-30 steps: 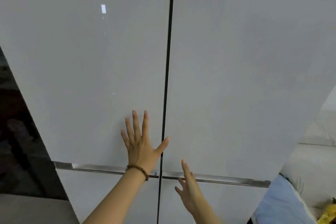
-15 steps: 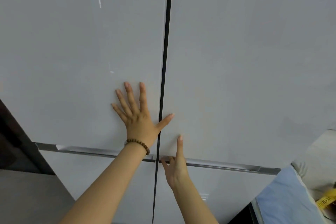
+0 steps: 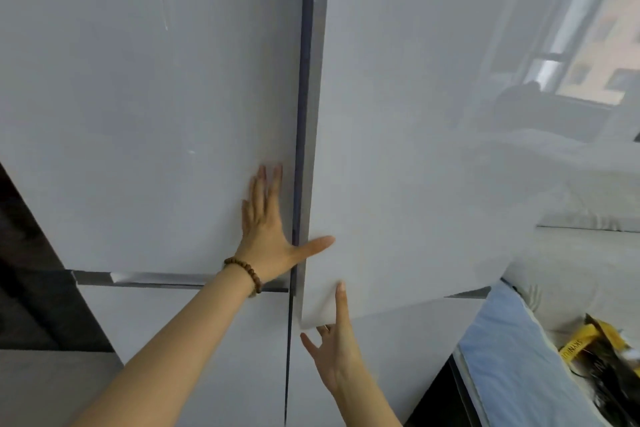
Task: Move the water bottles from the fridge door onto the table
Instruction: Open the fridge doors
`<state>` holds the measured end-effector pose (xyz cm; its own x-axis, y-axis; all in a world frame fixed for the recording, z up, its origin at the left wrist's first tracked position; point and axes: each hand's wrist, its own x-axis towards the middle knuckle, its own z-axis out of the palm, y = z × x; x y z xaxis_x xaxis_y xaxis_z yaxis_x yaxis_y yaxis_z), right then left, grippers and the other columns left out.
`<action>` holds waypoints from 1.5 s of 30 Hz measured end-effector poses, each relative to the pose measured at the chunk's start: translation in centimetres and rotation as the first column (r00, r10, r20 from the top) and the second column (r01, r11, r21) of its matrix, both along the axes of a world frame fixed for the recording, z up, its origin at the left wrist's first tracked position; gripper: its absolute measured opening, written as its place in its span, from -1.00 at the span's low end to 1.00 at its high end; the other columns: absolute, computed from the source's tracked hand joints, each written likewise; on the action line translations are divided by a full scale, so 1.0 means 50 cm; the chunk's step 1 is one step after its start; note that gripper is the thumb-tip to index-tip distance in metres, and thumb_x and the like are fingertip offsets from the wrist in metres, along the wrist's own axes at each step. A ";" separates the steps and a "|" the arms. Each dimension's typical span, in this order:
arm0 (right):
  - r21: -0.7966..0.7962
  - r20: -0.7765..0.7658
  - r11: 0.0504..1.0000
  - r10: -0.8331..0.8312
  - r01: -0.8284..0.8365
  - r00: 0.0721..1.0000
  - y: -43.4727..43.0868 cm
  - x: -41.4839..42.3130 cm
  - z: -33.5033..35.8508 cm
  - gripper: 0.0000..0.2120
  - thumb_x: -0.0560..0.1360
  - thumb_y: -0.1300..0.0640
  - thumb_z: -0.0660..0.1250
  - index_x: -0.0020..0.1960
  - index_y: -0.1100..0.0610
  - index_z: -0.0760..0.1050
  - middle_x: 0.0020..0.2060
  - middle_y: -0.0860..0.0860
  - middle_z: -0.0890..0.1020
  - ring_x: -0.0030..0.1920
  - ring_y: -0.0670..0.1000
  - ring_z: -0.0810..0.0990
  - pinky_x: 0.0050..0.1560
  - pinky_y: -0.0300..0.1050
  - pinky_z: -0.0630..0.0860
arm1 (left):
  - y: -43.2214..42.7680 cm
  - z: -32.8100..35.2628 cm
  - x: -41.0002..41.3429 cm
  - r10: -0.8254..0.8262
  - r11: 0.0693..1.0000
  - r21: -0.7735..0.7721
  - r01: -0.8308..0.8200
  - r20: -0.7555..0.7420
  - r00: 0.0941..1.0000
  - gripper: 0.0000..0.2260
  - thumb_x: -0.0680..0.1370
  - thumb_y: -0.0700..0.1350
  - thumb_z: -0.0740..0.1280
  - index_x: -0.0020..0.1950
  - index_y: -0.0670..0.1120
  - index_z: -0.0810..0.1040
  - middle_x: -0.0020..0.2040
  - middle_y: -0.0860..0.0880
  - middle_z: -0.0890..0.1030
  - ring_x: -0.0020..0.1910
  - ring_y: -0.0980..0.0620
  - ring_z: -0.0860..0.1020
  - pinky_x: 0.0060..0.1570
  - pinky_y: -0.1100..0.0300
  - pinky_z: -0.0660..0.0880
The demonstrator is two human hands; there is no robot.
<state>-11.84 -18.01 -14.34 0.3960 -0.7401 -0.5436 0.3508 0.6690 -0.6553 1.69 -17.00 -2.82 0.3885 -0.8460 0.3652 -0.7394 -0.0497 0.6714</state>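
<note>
A tall grey glossy fridge fills the view. Its upper right door (image 3: 433, 149) stands slightly ajar, its left edge swung out toward me. My right hand (image 3: 334, 347) has fingers hooked under that door's bottom left corner, with the index finger lying up its front. My left hand (image 3: 268, 229), with a bead bracelet at the wrist, rests flat with fingers spread on the shut upper left door (image 3: 156, 114), its thumb reaching across the gap. No water bottles are visible; the inside of the fridge is hidden.
The lower drawer fronts (image 3: 207, 340) are shut under a metal handle strip (image 3: 152, 278). A pale blue cloth (image 3: 512, 357) and a yellow and black package (image 3: 595, 347) lie at the lower right. Dark cabinetry (image 3: 31, 270) stands to the left.
The upper right door has come away from the fridge and swung toward me. My right hand moved from the handle strip to under the door's corner. My left hand's fingers have closed together.
</note>
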 end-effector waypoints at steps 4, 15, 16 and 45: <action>-0.009 -0.023 0.999 -0.040 0.039 0.999 0.101 -0.097 0.023 0.05 0.14 -0.34 0.38 0.49 0.03 0.08 0.35 0.13 0.41 0.29 0.13 0.44 0.12 0.06 0.48 | 0.077 0.058 -0.088 -0.267 0.963 -0.071 0.260 -0.366 0.892 -0.02 0.05 0.60 0.15 0.38 0.31 -0.09 0.54 0.09 -0.04 0.49 0.08 -0.01 0.45 -0.06 0.06; -0.908 -0.127 0.396 -0.568 0.134 0.813 0.321 -0.361 0.389 -0.11 0.27 -0.31 0.38 0.46 -0.25 -0.02 0.46 -0.25 0.10 0.45 -0.25 0.08 0.39 -0.26 0.09 | 0.253 0.242 -0.341 -0.471 0.882 -0.244 0.403 -0.419 0.777 -0.47 0.51 0.21 0.00 0.48 0.18 -0.01 0.50 0.15 0.09 0.31 0.26 0.13 0.21 0.25 0.12; -0.931 -0.111 0.345 -0.576 0.118 0.810 0.328 -0.383 0.418 -0.10 0.28 -0.29 0.40 0.46 -0.26 -0.04 0.46 -0.28 0.08 0.45 -0.29 0.07 0.37 -0.37 0.07 | 0.258 0.255 -0.367 -0.483 0.875 -0.263 0.407 -0.415 0.771 -0.49 0.53 0.18 0.00 0.47 0.19 -0.02 0.51 0.16 0.07 0.32 0.27 0.11 0.23 0.25 0.10; -0.920 -0.245 0.387 -0.693 0.063 0.678 0.091 -0.969 0.530 0.09 0.27 -0.22 0.47 0.52 -0.04 -0.18 0.53 -0.05 -0.05 0.53 0.01 -0.06 0.50 0.11 0.03 | 0.120 0.349 -0.901 -0.401 0.904 -0.123 0.409 0.083 0.912 -0.69 0.57 0.12 0.09 0.21 0.00 0.42 0.34 -0.03 0.30 0.38 -0.05 0.18 0.33 0.02 0.18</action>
<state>-60.27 -13.44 12.16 -0.1768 -0.8915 0.4172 -0.2001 -0.3824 -0.9021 -43.38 -10.98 14.64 -0.0009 -0.8675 0.4974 -0.7126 0.3495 0.6083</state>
